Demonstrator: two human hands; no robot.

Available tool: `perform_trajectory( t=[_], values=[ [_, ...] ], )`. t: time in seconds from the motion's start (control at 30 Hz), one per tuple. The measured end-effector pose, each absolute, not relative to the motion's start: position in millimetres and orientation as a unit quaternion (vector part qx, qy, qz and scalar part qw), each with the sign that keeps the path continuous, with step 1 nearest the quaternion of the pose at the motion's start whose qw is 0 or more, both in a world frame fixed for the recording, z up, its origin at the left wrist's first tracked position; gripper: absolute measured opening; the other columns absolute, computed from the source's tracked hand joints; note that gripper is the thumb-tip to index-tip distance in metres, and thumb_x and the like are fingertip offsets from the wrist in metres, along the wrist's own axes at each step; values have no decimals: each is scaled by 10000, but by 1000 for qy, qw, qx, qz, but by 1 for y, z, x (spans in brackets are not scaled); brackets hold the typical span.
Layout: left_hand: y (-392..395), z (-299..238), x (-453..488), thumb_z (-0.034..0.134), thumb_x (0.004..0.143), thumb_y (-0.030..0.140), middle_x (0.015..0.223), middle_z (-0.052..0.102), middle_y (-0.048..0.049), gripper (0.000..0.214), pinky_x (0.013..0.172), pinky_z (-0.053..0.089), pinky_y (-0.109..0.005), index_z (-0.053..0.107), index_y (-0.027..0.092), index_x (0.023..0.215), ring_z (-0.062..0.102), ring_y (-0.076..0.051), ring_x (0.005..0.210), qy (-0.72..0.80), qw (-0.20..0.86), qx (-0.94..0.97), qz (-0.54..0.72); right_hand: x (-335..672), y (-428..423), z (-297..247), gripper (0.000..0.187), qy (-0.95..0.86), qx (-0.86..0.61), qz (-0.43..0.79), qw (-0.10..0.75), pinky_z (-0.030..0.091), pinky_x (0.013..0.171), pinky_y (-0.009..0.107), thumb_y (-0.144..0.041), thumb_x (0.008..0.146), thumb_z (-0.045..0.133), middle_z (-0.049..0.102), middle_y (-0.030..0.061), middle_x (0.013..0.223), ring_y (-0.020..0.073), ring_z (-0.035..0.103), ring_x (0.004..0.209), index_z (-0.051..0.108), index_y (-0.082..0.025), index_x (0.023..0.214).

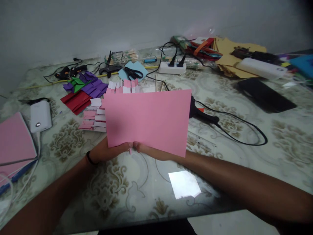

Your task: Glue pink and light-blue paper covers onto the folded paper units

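Surface (158,199): Where it stretches nearest you, a floral pattern shows.
Pink sheet (149,120): held up before you, over the surface.
Folded strips (100,117): pink and white, partly hidden behind the sheet.
Left hand (109,151): closed on your sheet's lower edge, fingers hidden behind.
Right hand (151,151): gripping the same edge, beside your left.
Scissors (132,71): beyond, on light-blue paper (135,65).

Plain pink sheet (148,120) against a floral tabletop (246,160).
The sheet is one even pink; the tabletop is pale greenish cream, patterned with beige-brown flowers and curling scrolls. The strips (89,113) alternate pink and white. Of the folded papers, one group (95,87) is purple, one piece (78,84) bright green, another (77,100) deep red. The marker (150,60) is blue, the power strip (168,69) white, the phone (266,95) black, the envelopes (228,49) yellow-tan, the wall (97,26) plain grey.
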State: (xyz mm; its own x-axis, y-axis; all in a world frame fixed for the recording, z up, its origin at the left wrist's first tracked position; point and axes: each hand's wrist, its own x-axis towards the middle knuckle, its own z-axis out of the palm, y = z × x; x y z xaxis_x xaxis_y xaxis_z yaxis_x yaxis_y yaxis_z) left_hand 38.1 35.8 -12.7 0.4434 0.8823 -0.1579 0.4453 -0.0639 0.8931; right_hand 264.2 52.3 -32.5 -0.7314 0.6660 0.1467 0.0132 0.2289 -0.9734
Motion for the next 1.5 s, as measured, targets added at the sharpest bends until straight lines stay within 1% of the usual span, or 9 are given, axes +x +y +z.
perform_trajectory(
  t=[0.23,0.47,0.57,0.7,0.8,1.03,1.23,1.37,1.5],
  values=[
    [35,-12,38,731,872,398,861,758,-41,203,848,587,-326,722,197,848,688,-209,844,480,504,683,222,263,53,-33,167,-740,-257,558,272,556,948,339,-131,923,495,719,28,978,178,652,932,635,-213,886],
    [36,-13,37,728,883,430,857,763,-42,216,870,589,-345,718,216,856,702,-233,883,481,497,690,213,263,50,-28,197,-720,-253,587,272,556,992,349,-125,938,477,742,31,1025,189,677,999,645,-226,921],
    [36,-12,37,727,884,435,855,766,-41,223,875,593,-348,716,213,865,699,-233,891,481,496,691,213,264,50,-27,184,-723,-250,581,278,554,1006,360,-139,934,480,741,32,1023,190,680,1002,644,-223,929],
    [36,-11,38,712,893,422,850,772,-46,222,880,588,-353,720,210,831,696,-235,895,479,497,693,208,265,50,-29,181,-725,-252,581,270,552,1012,361,-154,939,484,746,34,1042,193,680,1011,652,-221,932],
    [35,-9,39,713,888,411,847,777,-51,212,867,587,-351,727,209,824,694,-237,883,481,491,695,212,265,50,-32,176,-728,-254,574,276,554,997,359,-172,947,496,750,38,1053,198,677,1005,665,-222,941],
    [35,-10,40,733,868,422,818,782,-44,213,861,592,-344,725,214,824,691,-237,871,485,484,695,218,262,52,-35,173,-740,-273,556,261,556,918,340,-125,906,515,714,23,959,183,649,901,660,-215,878],
    [35,-13,38,728,882,425,834,778,-48,221,863,589,-343,727,211,826,685,-234,878,486,479,697,221,262,52,-34,168,-742,-272,552,265,553,912,337,-110,896,514,704,21,957,177,639,902,646,-209,865],
    [35,-11,39,713,889,408,840,776,-54,227,871,585,-348,731,196,812,684,-235,882,488,477,699,211,261,53,-32,165,-743,-259,557,267,556,889,329,-109,877,501,684,14,913,178,633,886,611,-218,821],
    [34,-11,38,728,875,411,846,782,-43,207,861,587,-343,738,206,845,685,-232,884,491,480,696,212,261,52,-28,167,-735,-262,567,265,559,906,337,-116,874,494,679,13,904,182,635,895,592,-230,801]
  ],
)
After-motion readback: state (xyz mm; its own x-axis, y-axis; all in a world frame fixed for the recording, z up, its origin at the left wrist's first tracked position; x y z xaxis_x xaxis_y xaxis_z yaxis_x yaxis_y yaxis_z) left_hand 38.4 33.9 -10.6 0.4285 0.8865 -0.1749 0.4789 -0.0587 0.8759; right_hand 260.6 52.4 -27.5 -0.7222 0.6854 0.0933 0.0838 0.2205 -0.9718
